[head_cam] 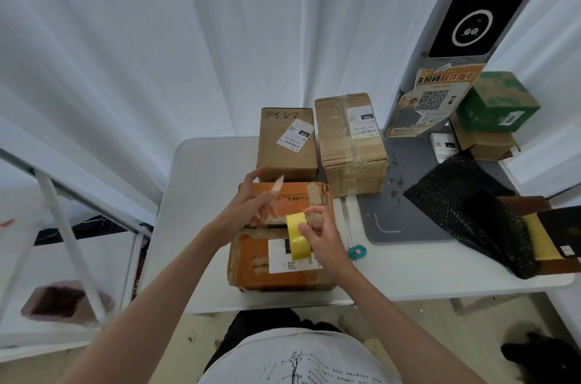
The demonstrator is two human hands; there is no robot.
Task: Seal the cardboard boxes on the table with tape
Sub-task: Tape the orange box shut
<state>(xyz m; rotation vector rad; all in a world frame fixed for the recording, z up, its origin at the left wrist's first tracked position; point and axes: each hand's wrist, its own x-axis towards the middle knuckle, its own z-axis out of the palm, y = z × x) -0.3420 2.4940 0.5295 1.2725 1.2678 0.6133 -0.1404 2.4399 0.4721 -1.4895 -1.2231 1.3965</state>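
An orange cardboard box (pixel 251 261) with a white label lies on the white table (pixel 201 195) right in front of me. A length of yellow tape (pixel 297 242) runs across the seam between its top flaps. My right hand (pixel 320 239) pinches this tape near the seam, thumb on top and forefinger curled over it. Over the box's far flap, my left hand (pixel 248 207) has its fingers spread and holds a beige strip of old tape (pixel 278 184) that sticks upward. Two brown boxes, a small brown box (pixel 284 160) and a taller brown box (pixel 352 157), stand behind.
A small teal cutter (pixel 357 251) lies on the table right of the orange box. Further right are a grey stand base (pixel 405 217), a black bubble mailer (pixel 465 204), a green box (pixel 496 103) on another carton, and dark flat packages (pixel 553 235). White curtains hang behind.
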